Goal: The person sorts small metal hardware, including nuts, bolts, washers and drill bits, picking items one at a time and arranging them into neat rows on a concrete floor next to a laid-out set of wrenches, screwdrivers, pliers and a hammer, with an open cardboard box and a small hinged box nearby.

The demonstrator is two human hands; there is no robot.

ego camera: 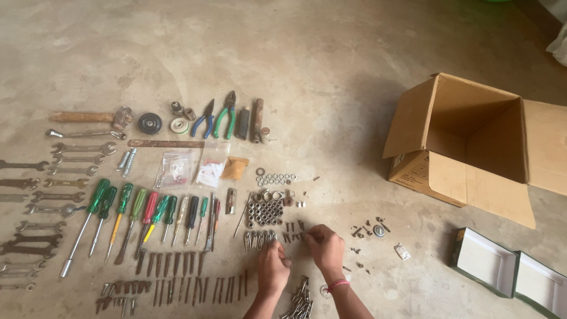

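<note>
Sorting small dark metal screws [293, 227] into short rows on bare concrete floor [331, 88], lower centre of frame. Left hand [273, 267] curled, fingertips pinched near the rows; contents hidden, cannot tell. Right hand [324, 246] clenched beside it, grasp likewise hidden. Loose heap of silver bolts [300, 304] just below both wrists. Next move judged: setting one piece down in line without nudging neighbours. Grid of silver hex nuts [264, 212] close above; row of green- and red-handled screwdrivers [147, 215] to the left. Open room to the right, before brown cardboard box [472, 142].
</note>
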